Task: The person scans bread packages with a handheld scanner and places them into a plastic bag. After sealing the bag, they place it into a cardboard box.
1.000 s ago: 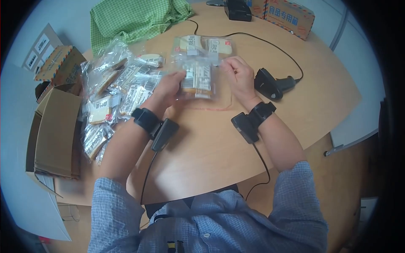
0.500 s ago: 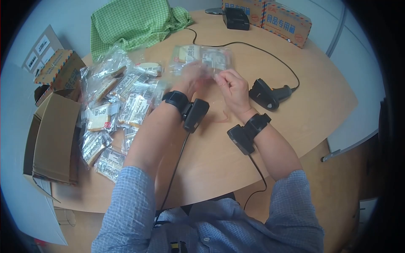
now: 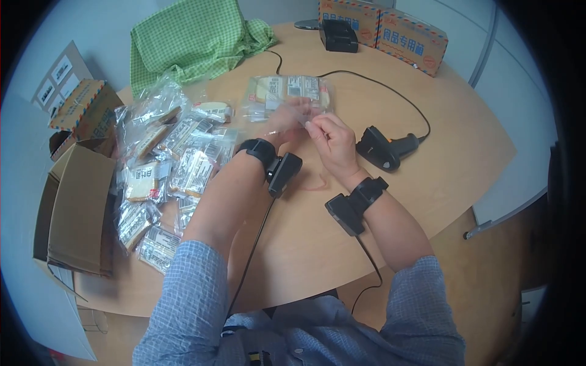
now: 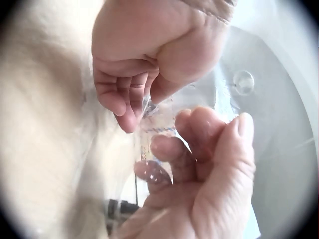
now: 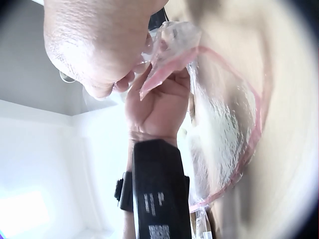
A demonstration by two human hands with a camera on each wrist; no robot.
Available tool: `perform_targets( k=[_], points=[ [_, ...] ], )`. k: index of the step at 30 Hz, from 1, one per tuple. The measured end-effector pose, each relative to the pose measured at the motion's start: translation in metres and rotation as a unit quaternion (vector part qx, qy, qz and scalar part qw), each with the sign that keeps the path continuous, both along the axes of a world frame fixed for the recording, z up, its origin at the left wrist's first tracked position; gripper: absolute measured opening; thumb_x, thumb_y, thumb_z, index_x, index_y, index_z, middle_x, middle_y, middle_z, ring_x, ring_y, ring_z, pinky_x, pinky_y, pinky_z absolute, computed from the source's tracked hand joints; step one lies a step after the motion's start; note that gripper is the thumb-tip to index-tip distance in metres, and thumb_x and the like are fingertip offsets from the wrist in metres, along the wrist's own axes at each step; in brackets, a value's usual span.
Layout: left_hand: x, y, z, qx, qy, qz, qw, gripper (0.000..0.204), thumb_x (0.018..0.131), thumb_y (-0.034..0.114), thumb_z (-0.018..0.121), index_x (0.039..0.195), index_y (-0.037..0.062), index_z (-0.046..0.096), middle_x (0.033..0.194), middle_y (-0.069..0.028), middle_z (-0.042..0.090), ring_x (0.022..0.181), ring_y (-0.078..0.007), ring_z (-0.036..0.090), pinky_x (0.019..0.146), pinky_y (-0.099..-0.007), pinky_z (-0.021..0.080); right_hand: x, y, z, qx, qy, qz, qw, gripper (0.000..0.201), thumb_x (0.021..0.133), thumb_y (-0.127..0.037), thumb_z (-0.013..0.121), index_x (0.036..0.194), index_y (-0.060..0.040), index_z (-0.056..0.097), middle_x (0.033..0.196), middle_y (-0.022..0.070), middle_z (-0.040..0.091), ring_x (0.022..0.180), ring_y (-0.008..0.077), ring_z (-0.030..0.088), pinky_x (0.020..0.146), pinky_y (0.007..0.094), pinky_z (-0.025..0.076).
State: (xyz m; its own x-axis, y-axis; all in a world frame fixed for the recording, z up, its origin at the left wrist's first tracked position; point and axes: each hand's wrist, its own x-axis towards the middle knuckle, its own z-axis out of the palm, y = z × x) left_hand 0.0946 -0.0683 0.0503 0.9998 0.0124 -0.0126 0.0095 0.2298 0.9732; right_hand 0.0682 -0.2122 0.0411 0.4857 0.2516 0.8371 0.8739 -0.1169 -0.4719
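Note:
My right hand (image 3: 334, 139) pinches the edge of a clear plastic bag (image 5: 219, 134) with a pink strip along its mouth. Close beside it, my left hand (image 3: 282, 121) reaches toward the bag's far end, fingers loosely bent. Shiny film overlaps its fingertips (image 4: 154, 174) in the left wrist view; they pinch nothing visible. Beyond both hands, wrapped packs of sliced bread (image 3: 267, 90) with printed labels lie at the far end of the bag. Part of the left hand is blurred behind plastic in the head view.
Several more wrapped bread packs (image 3: 194, 172) are heaped at left, beside an open cardboard box (image 3: 82, 210). A barcode scanner (image 3: 381, 149) lies at right, its cable curving to a black stand (image 3: 339, 38). Printed boxes (image 3: 410, 39) and a green checked cloth (image 3: 189, 43) stand behind.
My left hand carried a bread pack from the left to the far end of the bag, and it is now at the bag without it. My right hand keeps its pinch.

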Motion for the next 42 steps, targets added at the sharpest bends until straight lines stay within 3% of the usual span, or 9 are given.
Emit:
perform_targets(
  k=[3, 9, 15, 18, 31, 34, 36, 39, 42],
  points=[
    [-0.028, -0.013, 0.017, -0.011, 0.039, 0.016, 0.999, 0.015, 0.084, 0.010, 0.052, 0.096, 0.0028, 0.058, 0.084, -0.0052, 0.059, 0.072, -0.0143, 0.057, 0.060, -0.0261, 0.046, 0.004, -0.002, 0.002, 0.002, 0.007, -0.006, 1.000, 0.013, 0.082, -0.012, 0.059, 0.077, -0.0012, 0.058, 0.074, 0.0077, 0.057, 0.061, 0.0212, 0.054, 0.054, 0.0288, 0.044],
    [-0.126, 0.028, 0.043, 0.552, -0.102, -0.077, 0.824, 0.019, 0.082, 0.014, 0.060, 0.097, 0.0028, 0.057, 0.078, -0.0056, 0.059, 0.068, -0.0097, 0.057, 0.060, -0.0237, 0.046, 0.003, -0.004, 0.004, -0.006, 0.030, -0.001, 1.000, 0.012, 0.081, -0.013, 0.060, 0.076, -0.0019, 0.058, 0.074, 0.0092, 0.056, 0.062, 0.0266, 0.056, 0.054, 0.0318, 0.044],
    [-0.158, 0.060, 0.036, 0.712, -0.303, 0.241, 0.586, 0.016, 0.074, 0.014, 0.064, 0.088, 0.0050, 0.062, 0.079, -0.0085, 0.061, 0.077, -0.0227, 0.060, 0.068, -0.0337, 0.049, 0.002, -0.002, 0.007, -0.045, 0.025, 0.013, 0.999, 0.011, 0.080, -0.011, 0.060, 0.077, -0.0005, 0.058, 0.074, 0.0094, 0.056, 0.061, 0.0256, 0.056, 0.054, 0.0304, 0.043],
    [-0.153, 0.084, 0.027, 0.796, -0.142, 0.115, 0.577, 0.013, 0.079, 0.016, 0.054, 0.081, 0.0062, 0.063, 0.082, -0.0095, 0.063, 0.082, -0.0299, 0.059, 0.071, -0.0402, 0.048, 0.002, -0.007, 0.011, -0.071, 0.017, 0.026, 0.997, 0.010, 0.079, -0.010, 0.059, 0.078, -0.0003, 0.059, 0.074, 0.0096, 0.056, 0.061, 0.0259, 0.056, 0.055, 0.0305, 0.043],
    [-0.242, 0.060, 0.076, 0.741, -0.150, 0.028, 0.654, 0.006, 0.074, 0.008, 0.055, 0.076, 0.0035, 0.059, 0.067, -0.0123, 0.059, 0.065, -0.0317, 0.058, 0.062, -0.0426, 0.045, -0.041, -0.062, 0.057, -0.330, 0.182, 0.146, 0.915, 0.013, 0.080, -0.010, 0.055, 0.081, 0.0020, 0.058, 0.080, 0.0058, 0.056, 0.073, 0.0148, 0.052, 0.064, 0.0264, 0.042],
    [-0.268, 0.061, 0.087, 0.672, -0.163, -0.125, 0.711, 0.015, 0.069, 0.002, 0.061, 0.084, 0.0040, 0.060, 0.084, -0.0113, 0.060, 0.082, -0.0307, 0.057, 0.074, -0.0400, 0.045, -0.052, -0.096, 0.050, -0.301, 0.215, 0.258, 0.893, 0.014, 0.078, -0.008, 0.059, 0.088, 0.0008, 0.062, 0.080, 0.0080, 0.057, 0.068, 0.0153, 0.055, 0.061, 0.0262, 0.043],
    [-0.267, 0.068, 0.086, 0.619, -0.159, -0.136, 0.757, 0.047, 0.064, -0.002, 0.064, 0.109, 0.0057, 0.053, 0.111, -0.0137, 0.053, 0.103, -0.0308, 0.053, 0.088, -0.0376, 0.043, -0.055, -0.113, 0.041, -0.291, 0.218, 0.146, 0.920, 0.025, 0.075, -0.006, 0.060, 0.099, 0.0005, 0.060, 0.098, 0.0102, 0.058, 0.086, 0.0212, 0.057, 0.074, 0.0286, 0.046],
    [-0.246, 0.068, 0.073, 0.787, -0.236, -0.043, 0.568, 0.070, 0.064, 0.003, 0.066, 0.128, 0.0137, 0.040, 0.135, -0.0123, 0.036, 0.126, -0.0292, 0.033, 0.103, -0.0411, 0.030, -0.068, -0.113, 0.030, -0.374, -0.070, 0.000, 0.925, 0.029, 0.074, -0.006, 0.060, 0.103, -0.0010, 0.059, 0.111, 0.0119, 0.056, 0.107, 0.0269, 0.050, 0.089, 0.0340, 0.042],
    [-0.221, 0.068, 0.052, 0.824, -0.280, -0.074, 0.487, 0.066, 0.067, 0.008, 0.066, 0.128, 0.0164, 0.041, 0.138, -0.0114, 0.034, 0.129, -0.0281, 0.028, 0.105, -0.0434, 0.025, -0.072, -0.108, 0.028, -0.397, -0.094, 0.032, 0.913, 0.028, 0.075, -0.006, 0.059, 0.102, -0.0014, 0.059, 0.118, 0.0127, 0.053, 0.120, 0.0304, 0.039, 0.097, 0.0388, 0.036]
  ],
)
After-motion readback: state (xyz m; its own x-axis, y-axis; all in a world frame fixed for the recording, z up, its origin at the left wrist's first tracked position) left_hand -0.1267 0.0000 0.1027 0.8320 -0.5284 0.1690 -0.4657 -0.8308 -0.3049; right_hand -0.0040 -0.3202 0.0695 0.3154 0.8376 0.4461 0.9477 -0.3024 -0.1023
